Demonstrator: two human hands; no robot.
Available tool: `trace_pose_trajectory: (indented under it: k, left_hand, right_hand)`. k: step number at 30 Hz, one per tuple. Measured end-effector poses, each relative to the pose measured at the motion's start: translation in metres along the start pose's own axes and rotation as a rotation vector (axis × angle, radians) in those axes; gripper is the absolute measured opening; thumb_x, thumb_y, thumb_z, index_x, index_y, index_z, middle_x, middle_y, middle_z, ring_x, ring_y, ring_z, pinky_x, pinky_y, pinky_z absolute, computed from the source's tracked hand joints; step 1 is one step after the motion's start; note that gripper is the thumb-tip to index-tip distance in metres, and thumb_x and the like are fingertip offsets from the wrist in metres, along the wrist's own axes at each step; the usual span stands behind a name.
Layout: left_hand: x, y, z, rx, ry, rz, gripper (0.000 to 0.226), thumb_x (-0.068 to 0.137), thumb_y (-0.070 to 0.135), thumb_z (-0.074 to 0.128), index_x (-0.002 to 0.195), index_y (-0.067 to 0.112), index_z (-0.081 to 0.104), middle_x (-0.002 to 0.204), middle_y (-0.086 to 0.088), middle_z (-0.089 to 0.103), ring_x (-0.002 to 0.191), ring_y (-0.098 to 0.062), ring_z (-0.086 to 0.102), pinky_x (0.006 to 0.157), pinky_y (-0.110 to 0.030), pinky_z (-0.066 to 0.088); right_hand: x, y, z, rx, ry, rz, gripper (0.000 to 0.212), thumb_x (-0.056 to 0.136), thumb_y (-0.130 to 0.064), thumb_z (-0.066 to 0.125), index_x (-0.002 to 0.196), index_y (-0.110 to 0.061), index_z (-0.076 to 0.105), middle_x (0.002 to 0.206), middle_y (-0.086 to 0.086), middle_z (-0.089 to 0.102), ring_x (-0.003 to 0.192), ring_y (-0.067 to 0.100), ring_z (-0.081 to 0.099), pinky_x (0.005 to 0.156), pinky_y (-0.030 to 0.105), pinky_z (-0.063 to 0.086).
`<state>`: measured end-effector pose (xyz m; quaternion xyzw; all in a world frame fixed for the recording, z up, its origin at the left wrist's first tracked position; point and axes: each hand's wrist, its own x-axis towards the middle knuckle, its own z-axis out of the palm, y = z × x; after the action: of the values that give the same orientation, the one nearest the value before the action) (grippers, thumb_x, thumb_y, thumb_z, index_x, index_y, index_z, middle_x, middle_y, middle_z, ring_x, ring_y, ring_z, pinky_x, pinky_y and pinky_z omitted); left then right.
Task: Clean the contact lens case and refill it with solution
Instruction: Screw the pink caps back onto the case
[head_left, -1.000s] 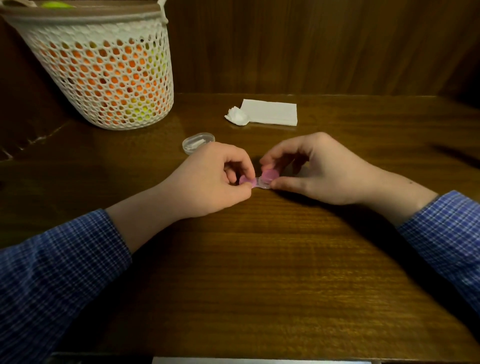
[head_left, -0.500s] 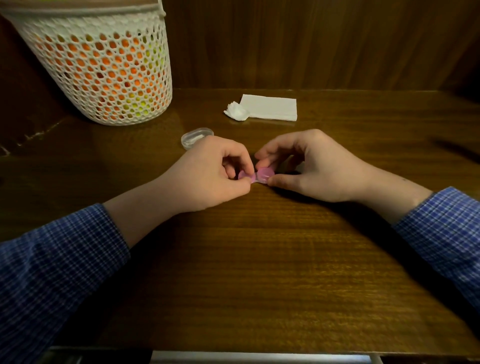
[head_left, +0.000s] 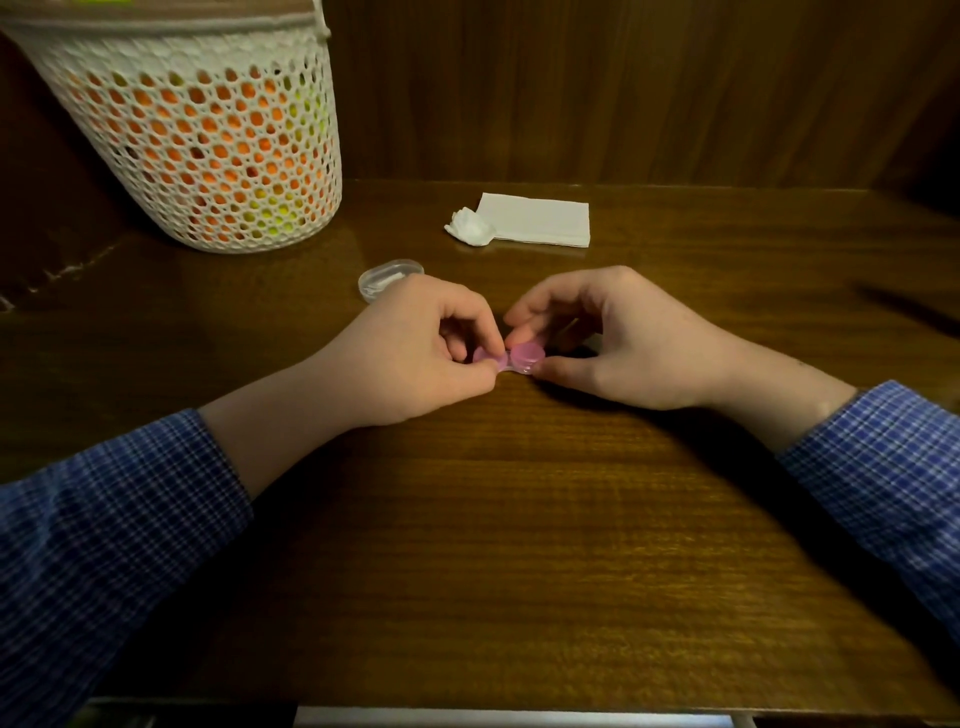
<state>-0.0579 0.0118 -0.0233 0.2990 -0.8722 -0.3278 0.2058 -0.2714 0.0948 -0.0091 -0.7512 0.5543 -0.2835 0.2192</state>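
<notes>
Barely shifted since a moment ago, both hands stay mid-frame on the worktop (head_left: 519, 519), left hand (head_left: 415, 358) pinching the pink lens case (head_left: 511, 358) steady while right hand (head_left: 613, 338) fingers pinch its cap — twist gently, keep it level.

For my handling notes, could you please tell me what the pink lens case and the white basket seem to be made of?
Lens case: looks like smooth, slightly glossy translucent pink plastic; its round cap catches light. Basket: probably matte white moulded plastic, judging by its regular honeycomb holes, though coated mesh cannot be ruled out.
</notes>
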Motion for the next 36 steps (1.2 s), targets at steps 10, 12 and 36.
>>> trace_pose_trajectory:
  k: [10,12,36]
  left_hand:
    - [0.001,0.001,-0.002,0.003,0.000,-0.001,0.017,0.083,0.019,0.085,0.083,0.035,0.080,0.082,0.005,0.073,0.071,-0.021,0.067,0.060,-0.030,0.057]
    - [0.001,0.001,-0.001,0.004,-0.002,-0.006,0.016,0.083,0.020,0.085,0.083,0.035,0.080,0.083,0.006,0.073,0.072,-0.020,0.067,0.062,-0.030,0.058]
    - [0.002,0.001,-0.001,-0.015,-0.018,0.003,0.015,0.084,0.018,0.085,0.086,0.032,0.081,0.088,0.005,0.075,0.071,-0.022,0.067,0.064,-0.035,0.059]
  right_hand:
    - [0.001,0.001,0.003,-0.013,0.020,0.046,0.039,0.083,-0.027,0.083,0.120,-0.025,0.070,0.108,-0.015,0.072,0.099,0.001,0.070,0.087,0.022,0.058]
    - [0.001,0.001,0.003,-0.029,0.058,0.069,0.036,0.081,-0.037,0.083,0.113,-0.027,0.071,0.103,-0.015,0.072,0.095,0.000,0.070,0.086,0.026,0.059]
    - [0.001,0.005,-0.011,-0.023,-0.118,-0.070,0.019,0.088,-0.012,0.076,0.105,-0.019,0.079,0.112,-0.011,0.075,0.108,0.001,0.068,0.097,0.017,0.052]
